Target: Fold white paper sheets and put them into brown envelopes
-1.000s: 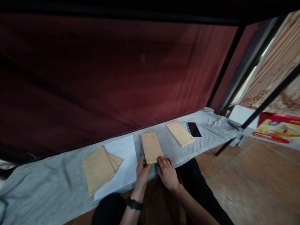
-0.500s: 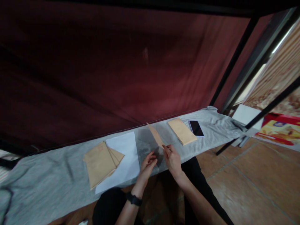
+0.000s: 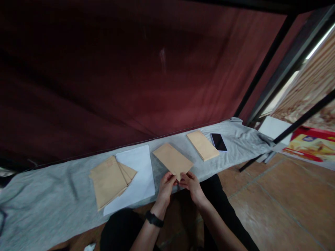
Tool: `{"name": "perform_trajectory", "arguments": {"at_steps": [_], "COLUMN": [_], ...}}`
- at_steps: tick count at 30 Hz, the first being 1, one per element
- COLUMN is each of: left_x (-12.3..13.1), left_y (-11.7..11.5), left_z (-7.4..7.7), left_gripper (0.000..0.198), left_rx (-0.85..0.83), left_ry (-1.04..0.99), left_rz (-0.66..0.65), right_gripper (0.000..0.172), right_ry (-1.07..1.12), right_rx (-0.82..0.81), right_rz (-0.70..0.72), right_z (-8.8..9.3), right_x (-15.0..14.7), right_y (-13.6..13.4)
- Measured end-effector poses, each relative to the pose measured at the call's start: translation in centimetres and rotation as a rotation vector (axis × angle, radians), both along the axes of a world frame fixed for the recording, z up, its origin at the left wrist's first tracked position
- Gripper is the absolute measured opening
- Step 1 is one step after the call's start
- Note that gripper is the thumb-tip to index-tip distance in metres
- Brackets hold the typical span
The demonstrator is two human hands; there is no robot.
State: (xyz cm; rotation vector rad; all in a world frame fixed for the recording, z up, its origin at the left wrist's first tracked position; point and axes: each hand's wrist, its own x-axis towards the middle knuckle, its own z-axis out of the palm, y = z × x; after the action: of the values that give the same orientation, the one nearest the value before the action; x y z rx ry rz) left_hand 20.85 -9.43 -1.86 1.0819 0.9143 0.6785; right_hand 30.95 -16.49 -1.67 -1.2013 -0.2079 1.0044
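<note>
And here you are with both hands on the brown paper envelope [image 3: 172, 157], right in front of you at the near edge of the grey cloth [image 3: 56, 202]! Your left hand [image 3: 167, 184] grips the narrow end nearest you, thumb on top, and your right hand [image 3: 192, 184] pinches that same end from the other side, fingers curled in close. Between them a little pointed flap [image 3: 179, 175] pokes out toward you. The envelope lies askew, its far end angled off to your left; whether it rests fully on the cloth, you can't tell from here. Over to your right, a neat stack of envelopes [image 3: 202, 145] sits just beside the smartphone [image 3: 219, 142], dark screen up. Across to your left, white paper [image 3: 142, 174] lies flat, partly covered by a fanned pile of envelopes [image 3: 108, 183]. And there's a black wristband [image 3: 154, 219] on your left wrist!
</note>
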Motion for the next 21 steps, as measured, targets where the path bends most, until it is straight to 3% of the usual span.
{"name": "perform_trajectory", "arguments": {"at_steps": [3,6,16,21], "left_x": [-0.3,-0.7,-3.6,-4.0], "left_y": [0.2,0.6,3.5,2.9], "left_z": [0.0,-0.2,-3.7,-3.3], "left_gripper": [0.04,0.046,0.044,0.03], "left_rx": [0.027,0.073,0.562,0.717], "left_ry": [0.037,0.065,0.249,0.304], "left_rz": [-0.068,-0.141,-0.048,-0.099], "right_gripper": [0.057,0.053,0.046,0.042], "right_ry": [-0.005,-0.069,-0.177,-0.143], "right_rx": [-0.019,0.031,-0.031,-0.09], "right_rz": [0.043,-0.031,-0.334,-0.378], "right_z": [0.0,0.3,0.7,0.0], "right_x": [0.5,1.9,12.2,14.9], "right_y": [-0.2,-0.2,0.2,0.2]}}
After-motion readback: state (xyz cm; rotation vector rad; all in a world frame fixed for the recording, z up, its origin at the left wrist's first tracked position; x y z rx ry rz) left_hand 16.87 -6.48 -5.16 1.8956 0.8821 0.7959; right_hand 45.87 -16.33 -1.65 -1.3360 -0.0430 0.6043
